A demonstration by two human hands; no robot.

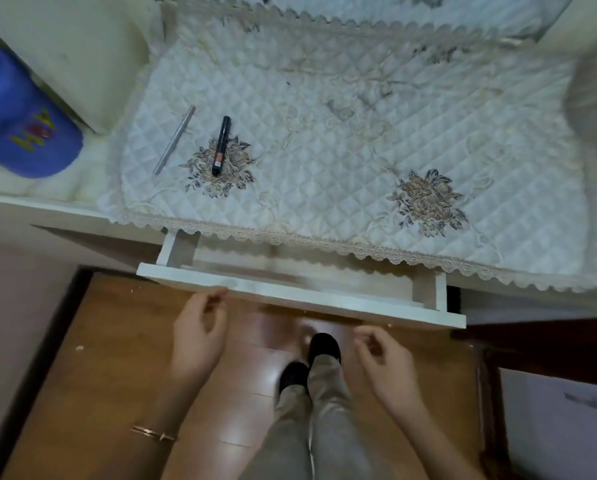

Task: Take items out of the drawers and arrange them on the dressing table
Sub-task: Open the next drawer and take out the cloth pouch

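I'm seeing the drawer standing partly open, mid-frame. Left hand and right hand are hovering beneath it, loosely curled, holding nothing. Black tube and slim pencil are lying upper left.

A quilted white cloth with a scalloped lace edge and embroidered flowers covers the tabletop. Left of the cloth, a blue cap with yellow letters lies beside a cream panel. Below the cloth's front edge is a glossy brown wood floor that reflects light. A dark skirting strip borders the floor on the left, next to a pale pinkish wall. Dark wood furniture stands right of the floor.
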